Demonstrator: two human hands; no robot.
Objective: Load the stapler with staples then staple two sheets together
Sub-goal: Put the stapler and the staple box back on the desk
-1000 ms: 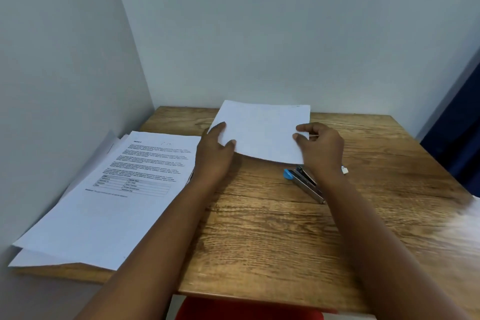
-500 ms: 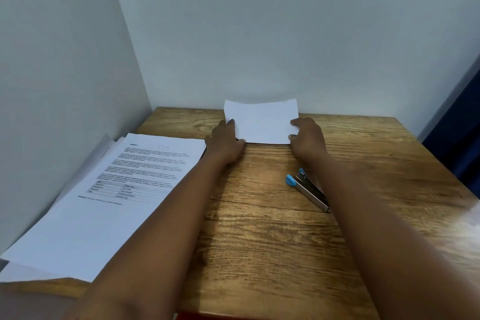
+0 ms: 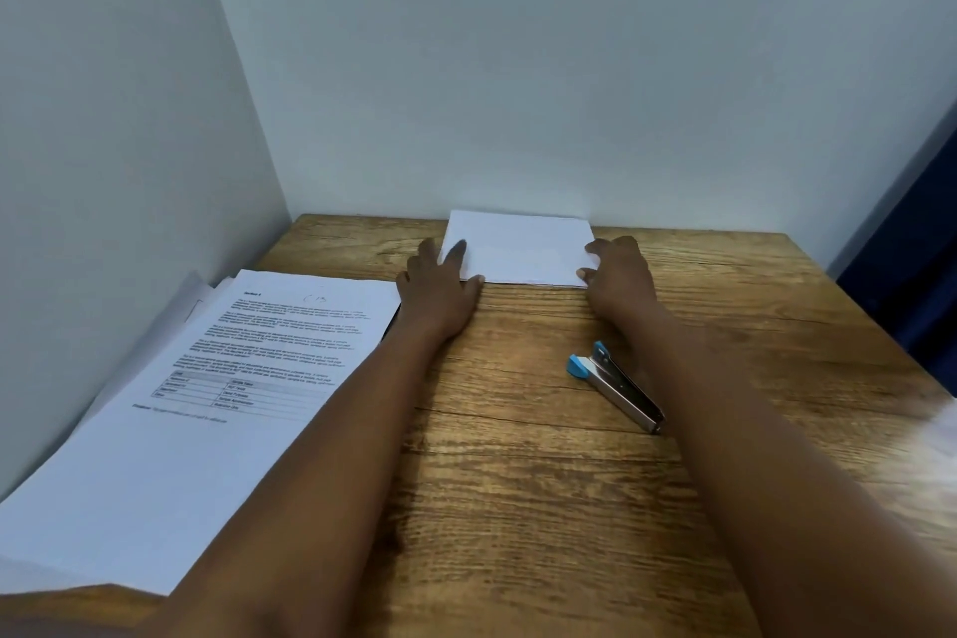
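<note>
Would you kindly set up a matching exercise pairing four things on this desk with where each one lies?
Things:
1. stapler
2. blank sheets
3. printed pages
4. left hand

Places:
A. stacked at the desk's left edge
B. at the far edge, against the wall
C. on the bare wood beside the right forearm
D. resting on the left corner of the blank sheets

Pairs: 1-C, 2-B, 3-A, 4-D
</note>
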